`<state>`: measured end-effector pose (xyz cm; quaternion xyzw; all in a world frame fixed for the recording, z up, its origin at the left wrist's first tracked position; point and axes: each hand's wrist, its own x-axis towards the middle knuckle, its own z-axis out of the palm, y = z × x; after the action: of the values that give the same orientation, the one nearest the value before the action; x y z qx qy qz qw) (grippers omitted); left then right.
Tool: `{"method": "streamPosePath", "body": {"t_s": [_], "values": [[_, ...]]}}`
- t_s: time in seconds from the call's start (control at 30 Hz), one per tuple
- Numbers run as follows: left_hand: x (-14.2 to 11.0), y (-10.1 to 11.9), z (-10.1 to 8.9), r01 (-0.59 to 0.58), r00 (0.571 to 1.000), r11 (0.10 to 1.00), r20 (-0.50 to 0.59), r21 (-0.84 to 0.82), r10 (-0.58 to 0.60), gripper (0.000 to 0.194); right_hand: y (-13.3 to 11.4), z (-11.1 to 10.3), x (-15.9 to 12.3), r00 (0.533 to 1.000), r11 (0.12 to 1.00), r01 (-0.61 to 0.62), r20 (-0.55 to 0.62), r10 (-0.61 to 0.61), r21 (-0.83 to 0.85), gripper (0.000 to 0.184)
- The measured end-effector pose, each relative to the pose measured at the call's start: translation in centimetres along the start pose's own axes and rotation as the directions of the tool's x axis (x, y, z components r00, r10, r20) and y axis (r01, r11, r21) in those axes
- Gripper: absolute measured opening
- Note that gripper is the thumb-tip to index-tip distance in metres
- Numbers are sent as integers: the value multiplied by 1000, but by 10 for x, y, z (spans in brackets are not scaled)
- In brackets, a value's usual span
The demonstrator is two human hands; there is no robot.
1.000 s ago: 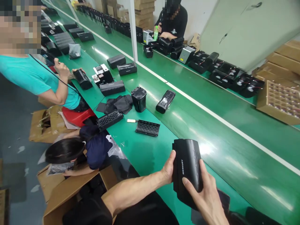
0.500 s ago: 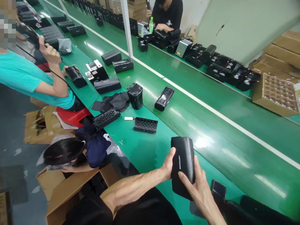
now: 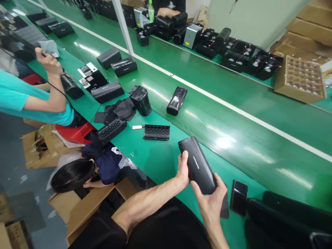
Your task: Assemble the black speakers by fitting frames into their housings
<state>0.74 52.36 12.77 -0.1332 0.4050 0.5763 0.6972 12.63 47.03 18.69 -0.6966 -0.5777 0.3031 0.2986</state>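
Note:
Both hands hold a black speaker (image 3: 199, 162) with white MERKURY lettering, tilted above the near edge of the green bench. My left hand (image 3: 183, 170) grips its upper left side, thumb on the front. Around the lower end wraps my right hand (image 3: 211, 197). Farther up the bench lie a perforated black grille panel (image 3: 156, 132), a white-handled tool (image 3: 138, 127) and a second grille panel (image 3: 112, 130). Behind these, a black speaker body (image 3: 140, 100) stands on end near black cloth-like pieces (image 3: 119, 110). Another glossy speaker (image 3: 177, 100) rests on the conveyor belt.
A phone (image 3: 239, 197) lies right of my hands, beside dark cases (image 3: 280, 218). At left, a person in a teal shirt (image 3: 31, 100) holds a tool; a dark-haired person (image 3: 75, 174) bends beside an open carton (image 3: 89, 209). A metal post (image 3: 123, 27) rises from the line.
The speaker has turned from nearly upright to a slant, its top leaning left. My right hand has shifted down to its lower end. The whole view has also swung slightly.

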Motion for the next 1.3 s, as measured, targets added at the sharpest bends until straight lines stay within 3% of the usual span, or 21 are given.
{"method": "streamPosePath", "body": {"t_s": [0.07,0.13,0.17,0.23,0.3,0.37,0.47,0.63,0.7,0.87,1.03,1.13,1.17,1.2,1.3], "values": [[-5,11,-6,-35,999,993,-29,113,39,74,5,-7,0,996,995,-87,4,87,55,91],[-13,34,-15,18,997,954,65,300,-39,81,14,-27,1,978,972,-194,105,181,132,87],[-17,49,-20,-23,993,918,115,395,-24,86,19,-39,-1,961,951,-253,163,225,176,87],[-23,78,-27,-109,966,792,252,600,-58,101,28,-60,-8,911,891,-370,289,293,264,84],[-25,98,-31,-86,931,665,298,742,-211,101,34,-70,-19,857,820,-472,384,343,322,82],[-26,102,-34,-16,908,586,258,810,-331,94,39,-69,-29,810,754,-554,436,392,352,81],[-26,90,-41,81,929,545,135,835,-344,85,46,-58,-37,729,629,-673,492,475,389,78],[-22,69,-63,263,952,499,-139,826,-272,77,62,-45,-35,458,336,-887,697,552,317,78],[-19,68,-69,316,946,504,-226,804,-233,79,66,-42,-33,403,280,-914,722,562,292,74],[-15,70,-68,418,909,466,-361,780,-210,76,71,-26,-32,448,255,-891,644,620,374,58],[-20,68,-57,538,837,312,-451,783,-311,46,77,-17,-19,368,228,-929,671,644,290,48],[-21,72,-59,558,824,302,-473,773,-311,44,82,-24,-12,353,242,-935,684,638,258,47],[-21,75,-62,552,830,338,-463,762,-311,43,84,-26,-12,384,263,-923,673,632,279,50],[-21,77,-64,547,835,391,-450,740,-317,42,86,-27,-13,444,295,-896,648,619,332,55],[-23,75,-67,567,824,606,-388,558,-413,38,83,-17,-24,721,424,-683,461,517,595,80]]}}
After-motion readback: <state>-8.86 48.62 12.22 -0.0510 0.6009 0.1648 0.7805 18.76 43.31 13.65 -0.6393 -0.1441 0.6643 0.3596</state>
